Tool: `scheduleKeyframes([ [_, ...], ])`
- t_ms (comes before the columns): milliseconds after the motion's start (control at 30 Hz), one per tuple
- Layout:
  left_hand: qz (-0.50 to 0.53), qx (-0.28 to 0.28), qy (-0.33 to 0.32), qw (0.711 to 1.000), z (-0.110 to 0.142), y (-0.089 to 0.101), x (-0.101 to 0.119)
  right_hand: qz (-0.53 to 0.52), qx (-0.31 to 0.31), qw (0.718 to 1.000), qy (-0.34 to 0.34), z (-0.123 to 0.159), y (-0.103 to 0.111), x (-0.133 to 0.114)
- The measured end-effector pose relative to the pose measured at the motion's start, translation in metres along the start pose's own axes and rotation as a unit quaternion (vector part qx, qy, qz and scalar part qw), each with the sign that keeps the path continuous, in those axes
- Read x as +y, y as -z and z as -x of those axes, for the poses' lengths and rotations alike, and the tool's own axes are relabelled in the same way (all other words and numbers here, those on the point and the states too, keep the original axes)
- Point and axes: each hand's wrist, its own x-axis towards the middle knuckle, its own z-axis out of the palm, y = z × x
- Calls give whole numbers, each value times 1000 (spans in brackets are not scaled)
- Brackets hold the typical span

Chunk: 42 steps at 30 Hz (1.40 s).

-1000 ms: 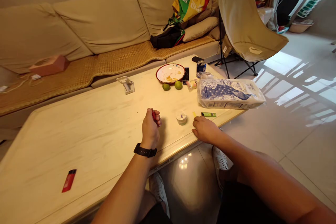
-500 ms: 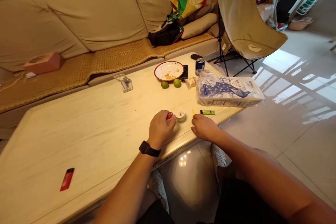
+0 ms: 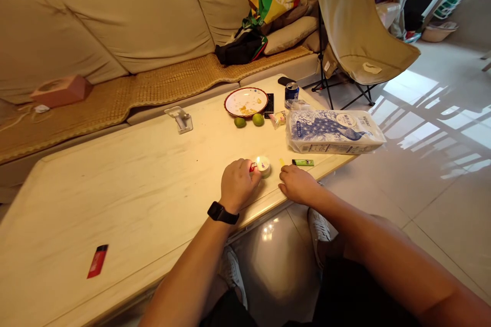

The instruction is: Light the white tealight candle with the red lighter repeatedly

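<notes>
My left hand (image 3: pixel 238 184), with a black watch on the wrist, is closed around a red lighter (image 3: pixel 252 167). The lighter's tip is at the small white candle cup (image 3: pixel 264 167) on the pale table (image 3: pixel 126 184), and a small flame burns there. My right hand (image 3: pixel 297 185) rests on the table just right of the cup, fingers curled loosely, holding nothing that I can see. A green lighter (image 3: pixel 303 162) and a small yellow bit (image 3: pixel 283 162) lie just beyond my right hand.
A second red lighter (image 3: pixel 97 261) lies near the table's front left. Farther back are a plate (image 3: pixel 246 101), two limes (image 3: pixel 249 121), a can (image 3: pixel 291 91), a phone stand (image 3: pixel 179 119) and a tissue pack (image 3: pixel 333 131). A sofa and a folding chair (image 3: pixel 356 30) stand behind.
My left hand moved right with the red lighter, from mid-table to the candle cup, and a flame now burns at the cup. My right hand has hardly moved.
</notes>
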Motion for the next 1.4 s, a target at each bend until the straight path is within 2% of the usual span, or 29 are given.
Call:
scheduleKeyframes([
  [100,40,4,4,999,0,0,1,-5,1,1000,-3,0,0,-1],
  [333,45,-8,8,999,0,0,3,-9,2,1000,-4,0,-2,1],
  [400,70,5,30,997,0,2,3,-8,7,1000,-2,0,-3,1],
  [467,136,39,89,986,1,4,0,-7,10,1000,-1,0,-4,2],
  [500,184,59,128,973,1,5,-3,-7,11,1000,-1,-1,-4,1],
  [567,297,101,212,926,0,7,-10,-6,10,1000,-1,-1,-3,1],
  [667,477,152,301,812,-4,10,-21,-7,7,1000,0,-1,-2,0],
  [767,583,191,354,706,-9,15,-26,-8,4,1000,-1,0,-1,0],
  [800,599,197,367,683,-10,16,-26,-8,3,1000,-1,0,-2,0],
  [867,616,204,384,657,-12,18,-25,-8,3,1000,-2,0,-2,1],
  [967,619,207,389,650,-13,20,-23,-8,4,1000,-2,0,-3,2],
  [1400,611,209,382,661,-12,19,-23,-8,5,1000,3,-1,-4,2],
])
